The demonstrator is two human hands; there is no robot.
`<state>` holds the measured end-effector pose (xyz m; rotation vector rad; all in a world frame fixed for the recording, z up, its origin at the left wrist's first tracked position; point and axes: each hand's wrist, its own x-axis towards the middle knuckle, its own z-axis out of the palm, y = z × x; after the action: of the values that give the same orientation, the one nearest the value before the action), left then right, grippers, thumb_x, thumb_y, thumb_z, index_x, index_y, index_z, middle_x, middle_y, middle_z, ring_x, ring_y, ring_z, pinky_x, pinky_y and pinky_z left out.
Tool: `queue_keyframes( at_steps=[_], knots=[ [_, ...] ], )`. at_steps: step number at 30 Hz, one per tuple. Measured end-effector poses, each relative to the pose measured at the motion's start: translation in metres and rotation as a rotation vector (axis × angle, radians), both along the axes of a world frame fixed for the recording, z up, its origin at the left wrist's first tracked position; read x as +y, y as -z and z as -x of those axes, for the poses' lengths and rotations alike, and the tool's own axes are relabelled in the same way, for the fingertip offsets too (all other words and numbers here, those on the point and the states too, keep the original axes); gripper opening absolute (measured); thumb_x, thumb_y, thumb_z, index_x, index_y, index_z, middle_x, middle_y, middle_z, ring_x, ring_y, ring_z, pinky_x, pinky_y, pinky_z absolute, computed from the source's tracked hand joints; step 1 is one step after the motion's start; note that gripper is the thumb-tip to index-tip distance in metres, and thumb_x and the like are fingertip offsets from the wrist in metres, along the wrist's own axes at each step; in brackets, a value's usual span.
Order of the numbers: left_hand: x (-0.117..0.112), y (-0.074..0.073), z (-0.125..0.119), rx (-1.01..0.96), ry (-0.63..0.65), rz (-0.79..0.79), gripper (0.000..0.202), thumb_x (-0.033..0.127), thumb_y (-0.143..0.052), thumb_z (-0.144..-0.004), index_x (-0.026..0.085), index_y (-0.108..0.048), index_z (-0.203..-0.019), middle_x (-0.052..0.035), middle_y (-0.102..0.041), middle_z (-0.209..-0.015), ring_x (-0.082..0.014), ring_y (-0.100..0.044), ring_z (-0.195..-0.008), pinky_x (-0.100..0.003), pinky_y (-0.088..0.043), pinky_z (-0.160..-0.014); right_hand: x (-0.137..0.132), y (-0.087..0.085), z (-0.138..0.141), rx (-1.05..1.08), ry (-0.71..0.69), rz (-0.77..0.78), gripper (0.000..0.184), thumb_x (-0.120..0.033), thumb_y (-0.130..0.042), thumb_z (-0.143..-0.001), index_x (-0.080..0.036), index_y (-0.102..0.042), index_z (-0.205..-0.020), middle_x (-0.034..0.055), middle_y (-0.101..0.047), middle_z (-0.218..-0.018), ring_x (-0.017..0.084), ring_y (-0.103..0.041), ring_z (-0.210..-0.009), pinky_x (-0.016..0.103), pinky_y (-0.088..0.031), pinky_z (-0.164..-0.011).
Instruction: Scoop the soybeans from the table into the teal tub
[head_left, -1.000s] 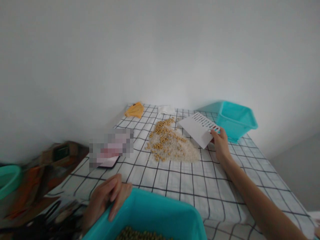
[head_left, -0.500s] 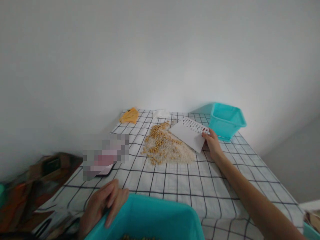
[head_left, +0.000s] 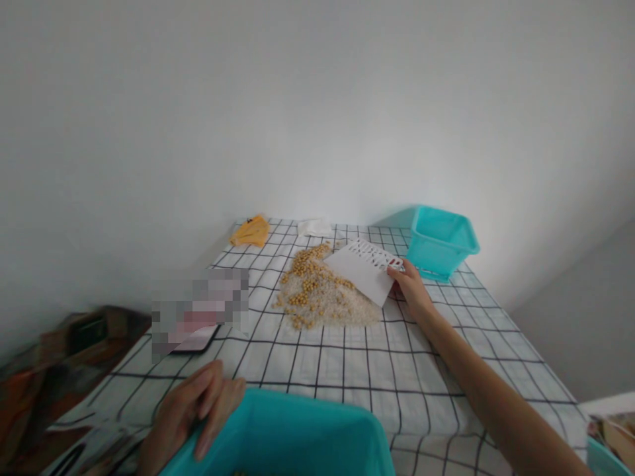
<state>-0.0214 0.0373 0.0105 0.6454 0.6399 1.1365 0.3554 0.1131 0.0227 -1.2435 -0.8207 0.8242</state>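
Observation:
My right hand [head_left: 409,287] reaches far across the checked tablecloth [head_left: 347,357] and grips the right edge of a white card with cut slots [head_left: 364,268]. The card's lower edge rests against a pile of white rice mixed with yellow beans [head_left: 317,291]. My left hand [head_left: 191,413] is curled over the near left corner of a turquoise plastic basin [head_left: 297,436] at the bottom of the view. What is inside that basin is hidden from view.
A second turquoise basin [head_left: 440,241] stands at the far right of the table. An orange cloth [head_left: 251,232] and a white tissue [head_left: 314,227] lie at the far edge by the wall. A blurred flat object [head_left: 198,311] lies left; a brown bag [head_left: 59,357] is beside the table.
The view has shifted, so everything sits lower left. My right hand has lowered the card toward the pile. The beans inside the near basin have dropped out of sight.

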Motion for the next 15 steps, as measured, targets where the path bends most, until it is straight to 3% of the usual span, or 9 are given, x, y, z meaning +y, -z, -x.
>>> queue_keyframes(
  at_steps=[9,15],
  knots=[
    [-0.0027,0.0014,0.0034,0.003,-0.001,0.037,0.043,0.039,-0.07,-0.089,0.023,-0.06,-0.051,0.0025,-0.055,-0.031,-0.0142,-0.04,-0.038,-0.027,-0.039,-0.046,0.0012,-0.0022,0.0045,-0.083,-0.068,-0.011,0.032,-0.032,-0.077,-0.067,-0.024,-0.053,-0.087,0.0024,-0.071,-0.084,0.023,-0.069,-0.074,0.033,-0.057,-0.056],
    [-0.0042,0.0014,0.0006,0.026,-0.04,0.02,0.043,0.042,-0.077,-0.084,0.023,-0.06,-0.049,0.0041,-0.053,-0.03,-0.013,-0.038,-0.036,-0.027,-0.037,-0.042,-0.0019,-0.0024,0.0104,-0.08,-0.081,-0.039,0.037,-0.039,-0.078,-0.068,-0.025,-0.052,-0.089,0.0026,-0.071,-0.089,0.023,-0.069,-0.078,0.034,-0.059,-0.06]
  ],
)
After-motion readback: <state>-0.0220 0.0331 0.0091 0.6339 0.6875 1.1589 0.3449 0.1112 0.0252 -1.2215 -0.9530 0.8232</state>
